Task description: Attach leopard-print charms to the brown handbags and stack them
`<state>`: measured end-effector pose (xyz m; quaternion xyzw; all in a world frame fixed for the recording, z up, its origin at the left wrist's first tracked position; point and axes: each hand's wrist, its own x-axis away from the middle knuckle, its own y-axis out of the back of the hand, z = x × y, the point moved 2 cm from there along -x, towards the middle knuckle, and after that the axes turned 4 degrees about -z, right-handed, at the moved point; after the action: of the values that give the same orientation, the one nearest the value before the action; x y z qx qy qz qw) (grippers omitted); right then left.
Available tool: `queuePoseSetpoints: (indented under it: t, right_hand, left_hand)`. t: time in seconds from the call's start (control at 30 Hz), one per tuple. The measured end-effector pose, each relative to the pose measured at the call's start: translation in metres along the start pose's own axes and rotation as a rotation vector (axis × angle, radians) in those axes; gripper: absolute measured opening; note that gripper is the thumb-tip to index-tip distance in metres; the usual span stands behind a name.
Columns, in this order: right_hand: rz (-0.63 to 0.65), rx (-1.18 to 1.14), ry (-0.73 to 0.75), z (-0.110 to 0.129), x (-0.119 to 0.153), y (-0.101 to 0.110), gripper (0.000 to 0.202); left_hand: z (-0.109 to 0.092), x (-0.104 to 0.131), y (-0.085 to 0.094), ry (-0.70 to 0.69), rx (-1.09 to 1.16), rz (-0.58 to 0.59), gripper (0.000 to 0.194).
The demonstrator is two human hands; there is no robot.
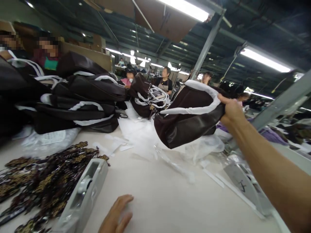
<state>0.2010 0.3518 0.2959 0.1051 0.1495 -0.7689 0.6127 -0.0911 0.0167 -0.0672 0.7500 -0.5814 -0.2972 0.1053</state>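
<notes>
My right hand is closed on a dark brown handbag, gripping it at its right end beside the white-wrapped handle. The bag hangs tilted above the far part of the pale table. Low in the view, my left hand is over the near part of the table, thumb and fingers apart, with nothing in it. Left of that hand are a grey tape dispenser and a heap of dark beaded charms with gold-coloured pieces.
Dark handbags with white-wrapped handles are piled at the back left. Another handbag stands at the far middle. White paper sheets and clear plastic lie about. A grey metal post slants at right. Several people are beyond the table.
</notes>
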Motion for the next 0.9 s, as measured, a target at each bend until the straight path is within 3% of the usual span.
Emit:
queuePoseSetpoints:
  t: [0.07,0.1,0.17,0.23,0.33,0.4,0.47,0.53,0.6,0.67,0.73,0.77,0.83,0.9]
  right_hand:
    - [0.003,-0.048,-0.051,0.020,0.037,0.004,0.021]
    - [-0.002,-0.070,-0.081,0.024,0.060,0.007,0.022]
    - [-0.009,-0.100,-0.157,0.019,0.113,0.015,0.025]
    - [0.010,-0.104,-0.278,-0.002,0.176,0.028,0.029]
    - [0.097,-0.048,-0.531,-0.052,0.277,0.058,0.044]
    - [0.190,0.085,-0.656,-0.088,0.333,0.086,0.053]
    - [0.400,0.349,-0.766,-0.117,0.370,0.115,0.063]
    - [0.551,0.684,-0.687,-0.135,0.384,0.139,0.075]
    - [0.591,0.939,-0.354,-0.136,0.379,0.148,0.087]
    - [0.660,1.027,0.066,-0.127,0.370,0.139,0.084]
    - [0.875,0.983,0.352,-0.116,0.366,0.116,0.059]
    - [0.998,0.939,0.403,-0.112,0.363,0.102,0.044]
    - [1.146,0.884,0.330,-0.109,0.349,0.074,0.019]
    - [1.073,0.873,0.117,-0.109,0.318,0.052,0.019]
  left_hand:
    - [-0.033,-0.013,0.010,0.172,0.222,-0.011,0.045]
    - [-0.052,-0.019,0.016,0.210,0.336,-0.075,0.054]
    - [-0.088,-0.027,0.027,0.227,0.578,-0.116,0.073]
    - [-0.111,-0.027,0.039,0.216,0.726,-0.132,0.087]
    - [-0.113,-0.006,0.057,0.323,0.677,-0.146,0.087]
    - [-0.095,0.020,0.066,0.431,0.554,-0.120,0.076]
    - [-0.074,0.051,0.073,0.471,0.422,-0.034,0.064]
    - [-0.059,0.079,0.078,0.413,0.240,0.013,0.061]
    - [-0.055,0.098,0.083,0.280,-0.033,-0.052,0.063]
    - [-0.064,0.103,0.085,0.106,-0.301,-0.129,0.064]
    - [-0.079,0.096,0.081,-0.056,-0.452,-0.076,0.060]
    - [-0.086,0.089,0.078,-0.102,-0.490,-0.026,0.056]
    - [-0.095,0.077,0.071,-0.118,-0.536,0.074,0.044]
    - [-0.096,0.070,0.067,-0.097,-0.535,0.141,0.035]
